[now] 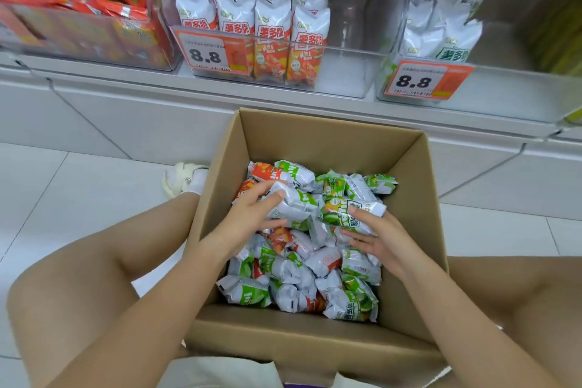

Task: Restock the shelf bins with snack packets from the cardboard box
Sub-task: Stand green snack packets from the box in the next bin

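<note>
Cardboard box [327,138], floor, below shelf bins [346,50]: left hand [248,217] grips white-green packet [294,203]; right hand [378,239] cradles green packet [349,214]. Advice: sort by colour, lift both clear.

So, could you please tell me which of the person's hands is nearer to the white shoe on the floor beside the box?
Left. The left hand is in the cardboard box, on the side where the white shoe lies; the right hand is further across the box.

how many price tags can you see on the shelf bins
2. One price tag hangs on the front of the middle bin, the other price tag on the right bin. The left bin's front shows none clearly.
</note>
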The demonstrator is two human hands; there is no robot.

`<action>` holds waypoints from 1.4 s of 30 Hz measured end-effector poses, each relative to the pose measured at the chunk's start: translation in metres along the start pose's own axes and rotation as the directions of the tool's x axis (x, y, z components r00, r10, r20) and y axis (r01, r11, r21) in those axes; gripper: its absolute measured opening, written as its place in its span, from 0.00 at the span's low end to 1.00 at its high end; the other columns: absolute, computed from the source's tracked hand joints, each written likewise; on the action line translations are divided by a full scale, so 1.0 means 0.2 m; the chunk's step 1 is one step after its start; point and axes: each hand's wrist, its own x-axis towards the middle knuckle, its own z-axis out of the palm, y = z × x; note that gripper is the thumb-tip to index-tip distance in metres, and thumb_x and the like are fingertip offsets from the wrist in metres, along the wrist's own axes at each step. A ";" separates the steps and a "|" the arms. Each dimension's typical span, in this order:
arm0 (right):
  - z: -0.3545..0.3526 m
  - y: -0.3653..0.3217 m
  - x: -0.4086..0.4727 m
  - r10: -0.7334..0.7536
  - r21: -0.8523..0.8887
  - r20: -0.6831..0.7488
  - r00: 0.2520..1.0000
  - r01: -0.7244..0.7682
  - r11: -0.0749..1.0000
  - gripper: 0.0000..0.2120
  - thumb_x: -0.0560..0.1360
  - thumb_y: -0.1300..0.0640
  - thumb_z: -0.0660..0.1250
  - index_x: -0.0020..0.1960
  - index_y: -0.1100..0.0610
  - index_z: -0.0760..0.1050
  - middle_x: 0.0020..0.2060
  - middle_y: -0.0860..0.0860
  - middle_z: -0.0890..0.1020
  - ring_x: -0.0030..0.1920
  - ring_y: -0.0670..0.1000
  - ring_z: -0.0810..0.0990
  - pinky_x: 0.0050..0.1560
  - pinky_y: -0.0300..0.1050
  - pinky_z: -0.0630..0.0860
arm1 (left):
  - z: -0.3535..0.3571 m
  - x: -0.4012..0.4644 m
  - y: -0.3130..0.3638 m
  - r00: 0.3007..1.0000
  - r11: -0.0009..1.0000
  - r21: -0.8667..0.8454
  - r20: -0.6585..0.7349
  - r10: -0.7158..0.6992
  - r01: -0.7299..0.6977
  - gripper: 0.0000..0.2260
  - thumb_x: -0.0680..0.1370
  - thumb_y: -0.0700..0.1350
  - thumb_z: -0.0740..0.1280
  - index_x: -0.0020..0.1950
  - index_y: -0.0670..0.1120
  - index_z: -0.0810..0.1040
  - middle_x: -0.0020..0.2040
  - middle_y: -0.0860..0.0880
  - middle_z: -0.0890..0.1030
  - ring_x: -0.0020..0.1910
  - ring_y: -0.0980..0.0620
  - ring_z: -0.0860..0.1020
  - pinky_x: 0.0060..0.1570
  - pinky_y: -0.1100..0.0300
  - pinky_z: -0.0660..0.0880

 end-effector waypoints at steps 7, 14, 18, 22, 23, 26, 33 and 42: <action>0.01 -0.20 -0.12 -0.191 0.105 -0.005 0.982 0.190 0.976 0.18 0.70 0.64 0.71 0.60 0.60 0.75 0.53 0.55 0.83 0.49 0.54 0.84 0.42 0.41 0.81 | 0.12 -0.13 0.28 0.974 0.956 -0.193 -0.101 0.203 -0.219 0.08 0.77 0.47 0.68 0.39 0.46 0.81 0.48 0.49 0.80 0.47 0.48 0.81 0.49 0.45 0.80; 0.04 -0.28 -0.22 -0.367 -0.023 -0.056 0.928 0.367 0.930 0.22 0.65 0.52 0.73 0.58 0.53 0.75 0.51 0.49 0.84 0.49 0.51 0.84 0.46 0.43 0.78 | 0.14 -0.19 0.36 0.958 0.934 -0.214 -0.045 0.282 -0.285 0.25 0.67 0.44 0.74 0.63 0.55 0.76 0.64 0.51 0.78 0.57 0.49 0.80 0.54 0.46 0.75; 0.04 -0.30 -0.26 -0.394 -0.001 -0.093 0.914 0.395 0.919 0.32 0.60 0.48 0.77 0.62 0.54 0.74 0.57 0.52 0.82 0.54 0.51 0.82 0.46 0.44 0.79 | 0.15 -0.20 0.38 0.974 0.920 -0.320 -0.069 0.214 -0.225 0.31 0.59 0.40 0.77 0.61 0.50 0.74 0.60 0.42 0.79 0.52 0.48 0.81 0.59 0.49 0.73; 0.02 -0.33 -0.28 -0.423 0.043 -0.070 0.903 0.427 0.903 0.23 0.67 0.55 0.74 0.60 0.58 0.75 0.55 0.53 0.82 0.52 0.49 0.81 0.49 0.45 0.79 | 0.15 -0.19 0.43 0.969 0.889 -0.387 -0.062 0.241 -0.246 0.23 0.64 0.37 0.73 0.59 0.42 0.73 0.52 0.44 0.82 0.51 0.48 0.81 0.62 0.49 0.72; 0.02 -0.35 -0.29 -0.428 0.040 -0.074 0.901 0.431 0.901 0.19 0.69 0.57 0.73 0.59 0.57 0.76 0.53 0.53 0.83 0.52 0.49 0.81 0.52 0.45 0.78 | 0.15 -0.18 0.45 0.966 0.878 -0.407 -0.047 0.255 -0.252 0.24 0.66 0.37 0.73 0.60 0.40 0.72 0.53 0.43 0.81 0.52 0.47 0.80 0.62 0.50 0.74; -0.01 -0.40 -0.31 -0.459 0.037 -0.090 0.884 0.464 0.885 0.15 0.71 0.62 0.71 0.57 0.57 0.75 0.48 0.51 0.84 0.48 0.47 0.82 0.52 0.44 0.76 | 0.16 -0.19 0.51 0.968 0.864 -0.444 -0.038 0.248 -0.238 0.35 0.65 0.44 0.76 0.68 0.35 0.67 0.59 0.40 0.77 0.57 0.42 0.78 0.60 0.47 0.76; -0.11 -0.57 -0.45 -0.588 0.096 0.062 0.806 0.582 0.808 0.14 0.67 0.63 0.72 0.51 0.60 0.76 0.40 0.49 0.85 0.41 0.46 0.83 0.39 0.33 0.77 | 0.33 -0.15 0.64 0.946 0.918 -0.227 -0.045 0.322 -0.324 0.02 0.76 0.41 0.67 0.45 0.46 0.76 0.44 0.49 0.82 0.43 0.53 0.80 0.47 0.57 0.76; -0.18 -0.76 -0.49 -0.622 -0.128 0.319 0.715 0.683 0.719 0.28 0.57 0.48 0.79 0.55 0.55 0.79 0.53 0.51 0.84 0.55 0.51 0.82 0.53 0.42 0.77 | 0.69 -0.08 0.85 0.903 0.908 0.084 0.176 0.391 -0.410 0.15 0.76 0.46 0.67 0.63 0.47 0.73 0.56 0.55 0.80 0.49 0.68 0.79 0.45 0.72 0.75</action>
